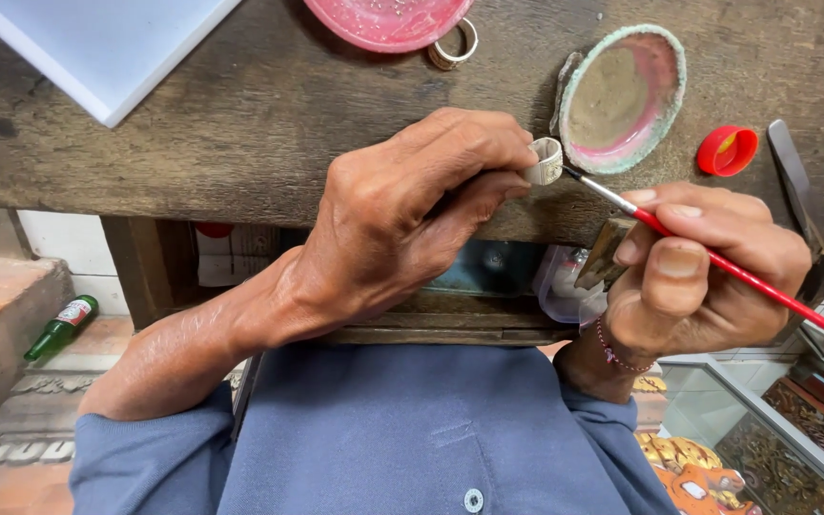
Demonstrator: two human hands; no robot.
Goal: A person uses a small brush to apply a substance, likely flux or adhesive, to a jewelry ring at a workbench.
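Head view is showing both hands working just over the front edge of a dark, worn wooden workbench [240,124]. The left hand [402,219] is pinching a small silver-coloured metal ring [545,160] between thumb and forefinger, holding it in the air above the bench edge, with the other fingers curled in behind. The right hand [708,272] is gripping a thin red-handled paintbrush [746,278] like a pen, 3 fingers closing narrowly around the shaft, and the metal ferrule and tip are touching the ring's side.

The ring is looking light, rigid and smooth, so it is probably slipping easily out of a loose grip; pinching it across its outer band, as the left hand is doing, is leaving the face towards the brush free. The brush is looking light and stiff in the shaft with a soft tip, and holding it close to the ferrule is likely giving the finest control.

Just beyond the ring, a shallow round dish with a greenish rim and pink-stained inside [622,95] is lying on the bench. A red plastic bottle cap [727,151] is sitting to its right, a pink round dish [388,19] and 1 more metal ring [454,44] are resting at the far edge, and a white flat board [97,43] is lying at the far left.
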